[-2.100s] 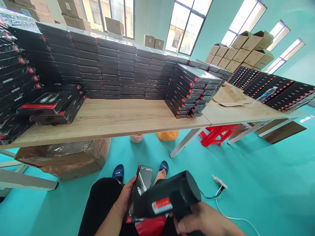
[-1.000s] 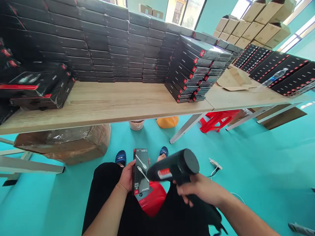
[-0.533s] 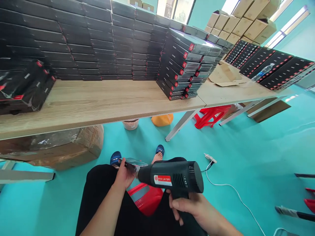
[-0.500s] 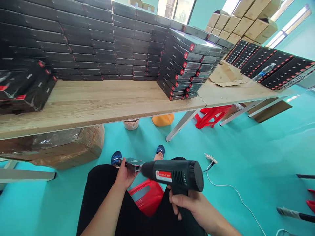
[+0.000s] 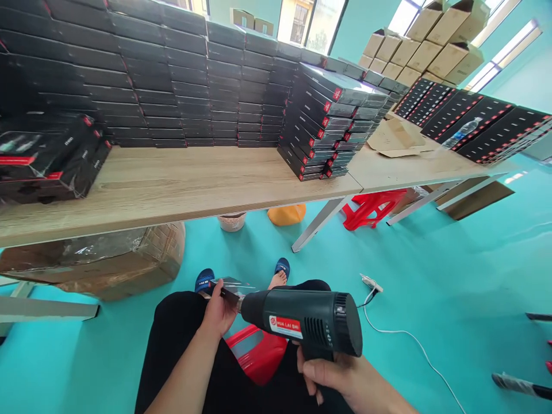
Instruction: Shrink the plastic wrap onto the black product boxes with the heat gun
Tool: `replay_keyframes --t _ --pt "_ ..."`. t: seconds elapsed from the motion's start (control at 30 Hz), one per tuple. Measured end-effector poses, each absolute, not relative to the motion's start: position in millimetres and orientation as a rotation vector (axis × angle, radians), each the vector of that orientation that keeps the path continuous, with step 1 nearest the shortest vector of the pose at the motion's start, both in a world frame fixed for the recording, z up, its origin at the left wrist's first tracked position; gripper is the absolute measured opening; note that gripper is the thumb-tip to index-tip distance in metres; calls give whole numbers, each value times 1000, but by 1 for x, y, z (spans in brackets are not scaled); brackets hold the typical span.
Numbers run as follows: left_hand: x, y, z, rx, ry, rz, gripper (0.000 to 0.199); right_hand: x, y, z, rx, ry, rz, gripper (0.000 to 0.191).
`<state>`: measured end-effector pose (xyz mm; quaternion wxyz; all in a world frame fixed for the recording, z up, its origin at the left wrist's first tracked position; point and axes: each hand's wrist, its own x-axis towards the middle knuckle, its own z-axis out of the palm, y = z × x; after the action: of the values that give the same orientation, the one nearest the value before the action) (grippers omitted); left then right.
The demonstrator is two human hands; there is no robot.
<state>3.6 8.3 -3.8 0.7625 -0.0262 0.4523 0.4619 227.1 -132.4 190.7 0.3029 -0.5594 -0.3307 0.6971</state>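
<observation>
My right hand (image 5: 330,374) is closed around the handle of a dark green heat gun (image 5: 297,319) with a red and white label. Its nozzle points left, close to a thin black box (image 5: 230,294) that my left hand (image 5: 218,310) grips by its near side, thumb on top. The heat gun's body hides part of that box. Both hands are over my lap, in front of the table (image 5: 194,190). Below them is a red plastic stool (image 5: 263,359).
Black boxes are stacked as a wall (image 5: 172,86) along the table, with a shorter stack (image 5: 319,126) in front and wrapped boxes (image 5: 56,161) at left. A large carton (image 5: 142,259) lies under the table. A white cable (image 5: 409,332) runs across the floor from a power strip (image 5: 371,283).
The heat gun has shifted slightly down, its nozzle now a little further left by the black box. My left hand keeps its grip. The camera view has tipped slightly.
</observation>
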Motion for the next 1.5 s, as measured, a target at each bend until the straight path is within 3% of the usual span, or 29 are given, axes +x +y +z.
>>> replay_keyframes --t 0.07,0.23,0.5,0.67,1.1,1.23,1.5 --pt "6 7 -8 113 1116 1096 12 234 -131 192 -1500 -868 1791 35" --pt "10 0 -18 868 1234 967 35 255 -121 192 -1618 -673 1631 37" --pt "7 -1 -33 1444 1249 959 30 260 -108 196 -1571 -683 1684 34" --pt "5 0 -42 1502 1241 976 32 250 -98 203 -1537 -780 1819 35" --pt "5 -4 -42 1536 1290 965 42 247 -96 200 -1672 -969 1721 20" --pt "3 -3 -39 1430 1287 1036 40 266 -97 198 -1638 -830 1740 31" --pt "5 2 -36 1410 1266 1059 39 275 -107 198 -1600 -753 1735 34"
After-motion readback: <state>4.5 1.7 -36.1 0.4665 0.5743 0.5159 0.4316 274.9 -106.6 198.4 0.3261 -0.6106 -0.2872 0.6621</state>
